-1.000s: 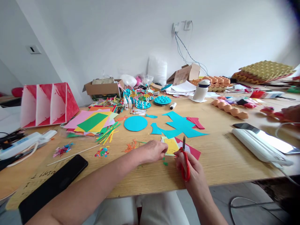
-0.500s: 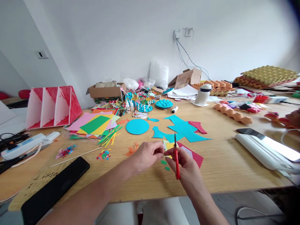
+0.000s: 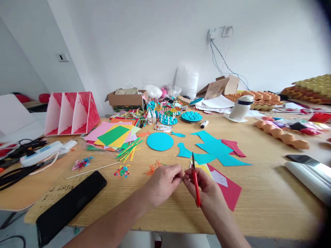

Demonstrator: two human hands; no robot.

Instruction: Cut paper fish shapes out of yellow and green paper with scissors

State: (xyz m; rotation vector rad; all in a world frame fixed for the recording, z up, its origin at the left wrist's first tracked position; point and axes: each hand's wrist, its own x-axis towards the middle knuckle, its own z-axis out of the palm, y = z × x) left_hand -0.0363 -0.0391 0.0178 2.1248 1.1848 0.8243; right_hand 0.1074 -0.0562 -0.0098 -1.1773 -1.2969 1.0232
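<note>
My left hand (image 3: pixel 167 182) is closed in a pinch, its fingertips meeting those of my right hand above the table. What they pinch between them is too small to make out. Red-handled scissors (image 3: pixel 196 186) are held in my right hand (image 3: pixel 207 191), blades pointing up and away from me. Behind my right hand lies a dark red sheet (image 3: pixel 231 193) with a small pale paper (image 3: pixel 221 178) bearing a drawing, and some yellow paper (image 3: pixel 205 168). Orange paper scraps (image 3: pixel 153 168) lie just beyond my left hand. Further off are blue paper offcuts (image 3: pixel 214 148) and a blue paper circle (image 3: pixel 160 141).
On the left are a black phone-like slab (image 3: pixel 73 203), a thin stick (image 3: pixel 93 171), colourful dots (image 3: pixel 122 171), paper strips (image 3: pixel 129 150) and stacked coloured sheets (image 3: pixel 113 136). At the back stand glue bottles (image 3: pixel 149 117) and a cardboard box (image 3: pixel 126 100). An egg-carton strip (image 3: pixel 281 134) lies right.
The view has swung left, so the table's things sit further right in the picture. Both hands stay pinched together, scissors still in my right hand. Two green scraps beneath them no longer show.
</note>
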